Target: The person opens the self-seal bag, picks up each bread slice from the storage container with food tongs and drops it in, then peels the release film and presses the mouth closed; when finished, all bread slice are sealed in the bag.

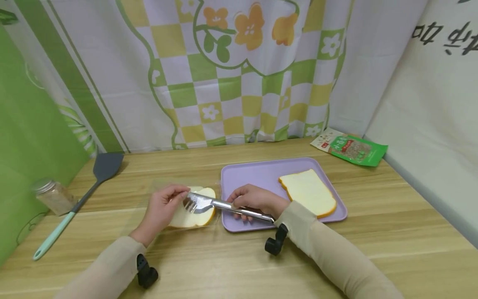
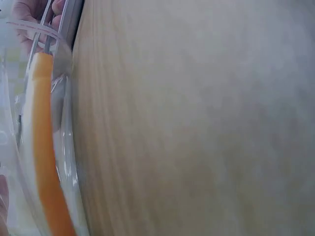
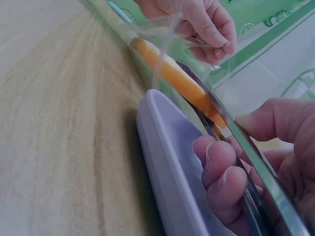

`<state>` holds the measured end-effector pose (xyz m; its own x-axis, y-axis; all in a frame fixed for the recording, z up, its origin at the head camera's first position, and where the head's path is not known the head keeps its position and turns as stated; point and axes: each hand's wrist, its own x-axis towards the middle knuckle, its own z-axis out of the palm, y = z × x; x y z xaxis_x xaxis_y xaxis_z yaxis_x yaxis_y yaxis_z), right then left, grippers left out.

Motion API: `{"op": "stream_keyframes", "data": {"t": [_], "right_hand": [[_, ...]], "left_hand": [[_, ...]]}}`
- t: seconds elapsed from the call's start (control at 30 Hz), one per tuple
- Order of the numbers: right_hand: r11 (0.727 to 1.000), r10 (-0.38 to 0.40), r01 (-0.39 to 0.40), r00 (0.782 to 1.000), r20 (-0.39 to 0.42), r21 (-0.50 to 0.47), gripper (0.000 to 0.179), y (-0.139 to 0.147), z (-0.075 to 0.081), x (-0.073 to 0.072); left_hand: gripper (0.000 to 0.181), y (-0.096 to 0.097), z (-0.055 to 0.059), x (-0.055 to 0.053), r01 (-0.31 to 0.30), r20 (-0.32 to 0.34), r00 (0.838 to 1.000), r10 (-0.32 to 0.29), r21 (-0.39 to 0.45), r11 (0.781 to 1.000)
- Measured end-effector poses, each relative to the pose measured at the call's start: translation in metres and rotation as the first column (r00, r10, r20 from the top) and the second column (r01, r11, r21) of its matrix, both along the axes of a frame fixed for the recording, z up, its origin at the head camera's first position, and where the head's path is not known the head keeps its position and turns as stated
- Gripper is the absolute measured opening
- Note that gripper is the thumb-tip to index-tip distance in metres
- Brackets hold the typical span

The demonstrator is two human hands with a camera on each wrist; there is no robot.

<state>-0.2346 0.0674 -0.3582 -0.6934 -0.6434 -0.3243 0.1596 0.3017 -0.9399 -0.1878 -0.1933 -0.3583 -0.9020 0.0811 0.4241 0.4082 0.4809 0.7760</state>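
The left forearm, in a beige fabric sleeve (image 1: pixel 104 270), reaches over the light wood-grain tabletop (image 1: pixel 224 270) from the near left, slanting inward and toward the far edge. The bare left hand (image 1: pixel 160 209) leans in from the wrist, thumb and index finger meeting at their tips in a pinch, the other fingers bent beneath. From the near right the right forearm (image 1: pixel 332 245), sleeved alike, slants left. The bare right hand (image 1: pixel 259 199) grips firmly, thumb pressing on one side, fingers curled round from the other. The hands are apart, fingertips toward each other, short of the far edge. Small black wrist cameras (image 1: pixel 276 241) sit by the cuffs.
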Motion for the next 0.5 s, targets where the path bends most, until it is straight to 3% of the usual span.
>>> {"op": "stream_keyframes", "data": {"t": [0.17, 0.37, 0.5], "right_hand": [[1.000, 0.020, -0.020, 1.000, -0.018, -0.005, 0.027, 0.001, 0.002, -0.002], [0.999, 0.033, -0.034, 0.999, -0.028, -0.036, 0.027, -0.006, 0.003, -0.006], [0.999, 0.030, -0.031, 0.999, -0.011, -0.044, 0.026, -0.012, 0.001, -0.008]], "left_hand": [[0.013, 0.000, -0.001, -0.001, 0.022, 0.034, 0.999, -0.023, 0.029, 0.999], [0.012, 0.003, -0.001, 0.000, 0.068, 0.019, 0.997, -0.071, 0.115, 0.991], [0.011, 0.008, -0.001, 0.002, 0.064, 0.025, 0.997, -0.068, 0.137, 0.988]]}}
